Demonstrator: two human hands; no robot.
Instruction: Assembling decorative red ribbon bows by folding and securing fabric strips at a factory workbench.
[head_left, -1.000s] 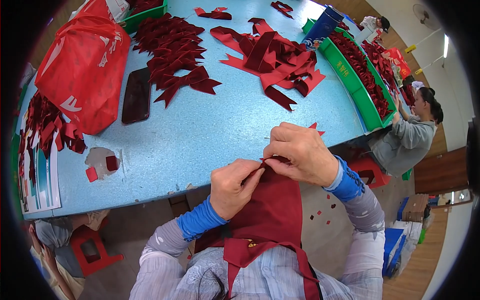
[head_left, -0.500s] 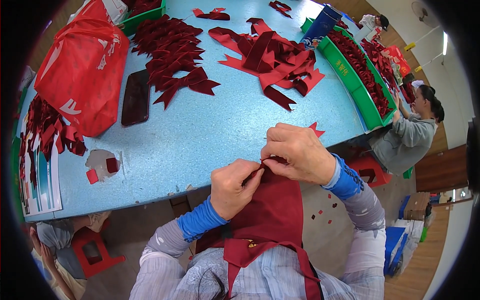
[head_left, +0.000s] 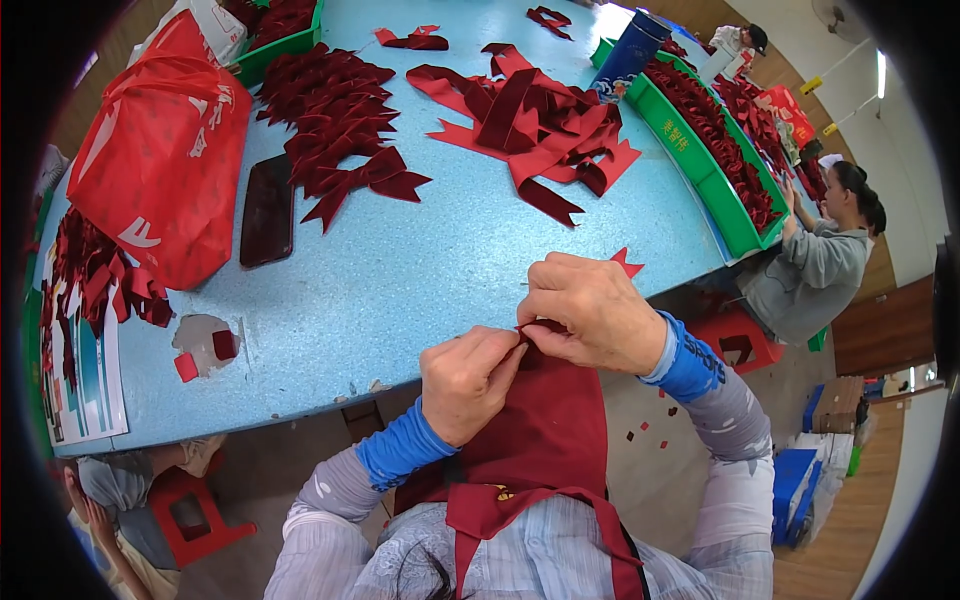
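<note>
My left hand (head_left: 468, 385) and my right hand (head_left: 590, 312) meet at the table's near edge, above a dark red apron (head_left: 545, 420). Both pinch a small piece of dark red velvet ribbon (head_left: 524, 333) between thumbs and fingertips; most of it is hidden by the fingers. A forked red ribbon end (head_left: 627, 262) shows just past my right hand; I cannot tell whether it belongs to the held piece. Beyond my hands lies a loose heap of cut ribbons (head_left: 530, 125). Left of that heap, finished bows (head_left: 335, 110) lie overlapped in a row.
On the blue table (head_left: 380, 290) are a dark phone (head_left: 268, 212), a red bag (head_left: 165, 170) and small red scraps (head_left: 225, 344). At the right, a green tray (head_left: 690, 160) full of bows stands beside a blue tumbler (head_left: 632, 55). A co-worker (head_left: 820, 255) sits beyond it.
The whole view has shifted slightly. My hands keep the same pinch at the table edge, with only tiny finger movement.
</note>
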